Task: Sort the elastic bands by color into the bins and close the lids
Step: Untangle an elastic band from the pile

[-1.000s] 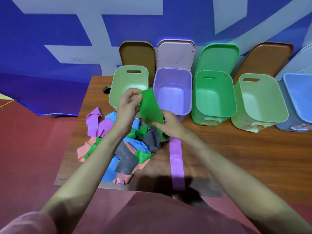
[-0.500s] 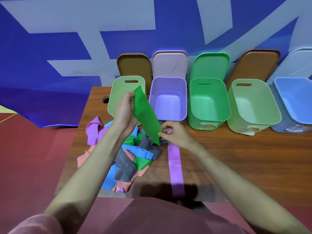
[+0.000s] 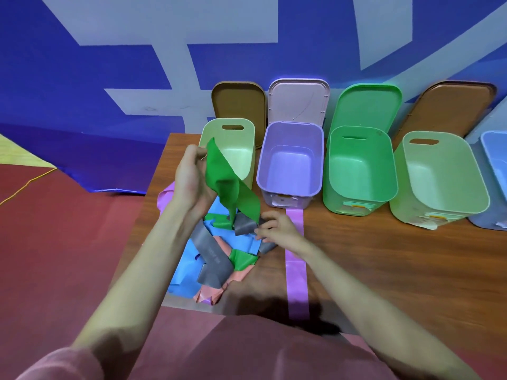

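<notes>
green band [image 3: 230, 185] hangs from the left hand [image 3: 192, 179], pinched at its top over the pile [image 3: 216, 253] — the right hand [image 3: 277, 229], fingers curled loosely, holds nothing i can see. lift it clear of the tangle, then drop it into the green bin [image 3: 359, 171].

The bins [image 3: 290, 165] look like smooth plastic with a soft shine. The elastic bands [image 3: 227, 185] are thin, bendy and a bit shiny. The worktop [image 3: 384, 256] shows brown wood grain.

right hand [image 3: 277, 229] | released green band [image 3: 229, 185] | now on pile [image 3: 216, 256]
</notes>
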